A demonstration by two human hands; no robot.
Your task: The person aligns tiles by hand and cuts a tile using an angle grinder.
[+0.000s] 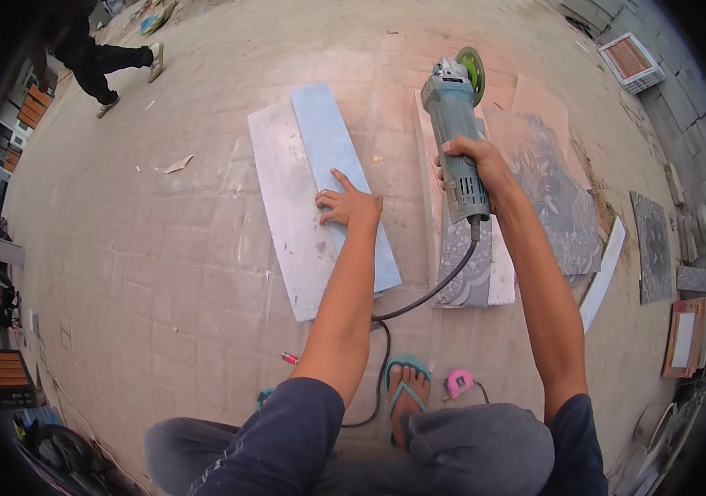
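Note:
My right hand (pixel 481 169) is wrapped round the body of a teal angle grinder (pixel 456 124), held upright in view with its green disc (pixel 471 74) at the top. A black cord (pixel 427 296) runs from its lower end. On the ground to the left lie a blue strip (pixel 328 136) and a pale, scuffed board (pixel 280 174), the strip overlapping the board. My left hand (pixel 349 202) rests on them with its fingers spread. Under and beside the grinder are patterned tiles (pixel 539 182) and a narrow panel (pixel 501 273).
A pink tape measure (pixel 458 383) and a red item (pixel 289 358) lie near my sandalled foot (pixel 408 397). A person (pixel 92 62) walks at the upper left. Along the right wall (pixel 696 107) stand a box of tiles (pixel 632 62) and a framed piece (pixel 685 337).

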